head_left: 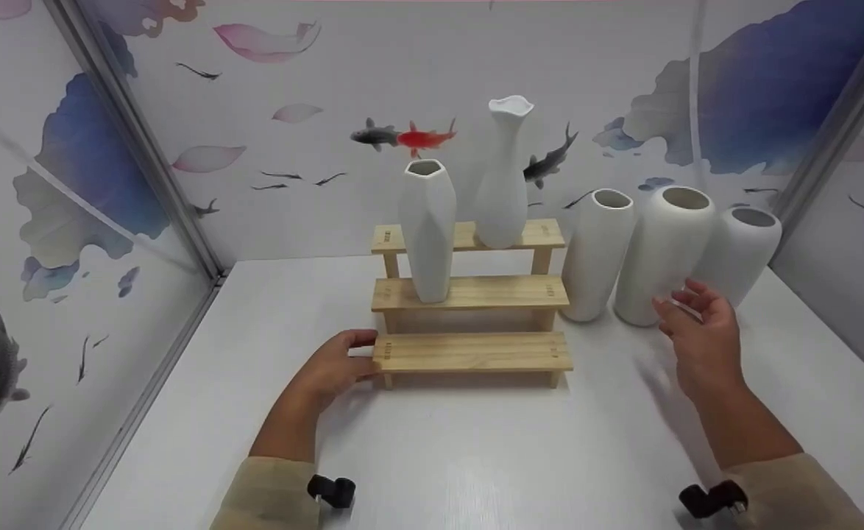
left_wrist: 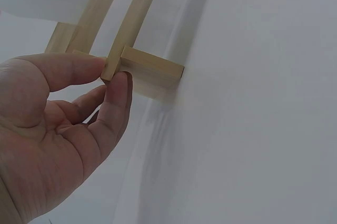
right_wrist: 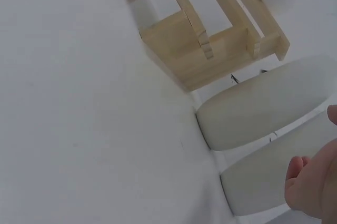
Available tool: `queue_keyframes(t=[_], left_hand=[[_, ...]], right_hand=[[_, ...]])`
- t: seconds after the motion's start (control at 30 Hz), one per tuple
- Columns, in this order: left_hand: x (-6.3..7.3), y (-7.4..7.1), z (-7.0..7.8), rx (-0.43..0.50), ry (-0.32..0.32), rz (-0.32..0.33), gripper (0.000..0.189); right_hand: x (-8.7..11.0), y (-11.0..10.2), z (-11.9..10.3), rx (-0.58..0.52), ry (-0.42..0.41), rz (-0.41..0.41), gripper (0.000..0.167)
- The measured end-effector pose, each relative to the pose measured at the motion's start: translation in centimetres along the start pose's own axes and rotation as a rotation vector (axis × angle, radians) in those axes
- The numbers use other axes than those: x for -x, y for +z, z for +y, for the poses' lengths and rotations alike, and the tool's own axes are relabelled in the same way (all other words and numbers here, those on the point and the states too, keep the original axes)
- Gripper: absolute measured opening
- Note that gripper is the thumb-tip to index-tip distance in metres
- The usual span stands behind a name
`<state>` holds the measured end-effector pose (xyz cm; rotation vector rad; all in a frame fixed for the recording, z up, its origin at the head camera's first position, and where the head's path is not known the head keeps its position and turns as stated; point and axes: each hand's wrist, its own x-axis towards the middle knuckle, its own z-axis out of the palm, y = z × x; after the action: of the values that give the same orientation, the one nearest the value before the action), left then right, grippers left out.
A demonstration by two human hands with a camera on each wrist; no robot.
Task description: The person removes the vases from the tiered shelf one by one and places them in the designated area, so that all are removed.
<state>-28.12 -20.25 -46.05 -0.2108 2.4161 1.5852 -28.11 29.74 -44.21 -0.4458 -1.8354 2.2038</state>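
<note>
A three-tier wooden display stand [head_left: 470,353] sits on the white table. My left hand [head_left: 335,368] pinches the left end of its lowest board, the thumb and fingers on opposite faces in the left wrist view. One faceted white vase [head_left: 430,228] stands on the middle tier, and a wavy-rimmed white vase [head_left: 504,177] on the top tier. To the right, my right hand [head_left: 706,346] hovers in front of the tall white vase [head_left: 660,258], fingers loosely bent and holding nothing. In the right wrist view only part of that hand [right_wrist: 316,182] shows at the edge.
A slimmer white vase [head_left: 598,258] stands between the stand and the tall one. Another rounded white vase [head_left: 741,250] is at the far right, partly hidden. Printed panels with a fish [head_left: 426,137] and lotus patterns wall the table at the back and sides.
</note>
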Motion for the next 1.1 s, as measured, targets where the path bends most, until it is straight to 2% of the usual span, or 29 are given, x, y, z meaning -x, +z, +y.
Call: queue_keyframes(t=[0.2,0.43,0.6,0.87,1.1], left_hand=[[0.0,0.0,0.1,0.001,-0.008,-0.003,0.067],[0.2,0.0,0.2,-0.001,0.0,-0.007,0.065],[0.2,-0.1,0.2,-0.007,0.019,-0.006,0.065],[0.2,0.0,0.4,-0.014,0.009,-0.005,0.065],[0.2,0.0,0.3,-0.015,0.015,-0.008,0.064]], right_hand=[[1.1,1.1,-0.1,0.007,-0.011,-0.049,0.073],[2.0,2.8,-0.1,0.067,-0.017,-0.1,0.08],[2.5,4.3,0.1,0.117,-0.031,-0.119,0.077],[3.3,6.0,0.5,0.137,-0.045,-0.159,0.071],[4.2,7.3,0.9,0.142,-0.088,-0.259,0.07]])
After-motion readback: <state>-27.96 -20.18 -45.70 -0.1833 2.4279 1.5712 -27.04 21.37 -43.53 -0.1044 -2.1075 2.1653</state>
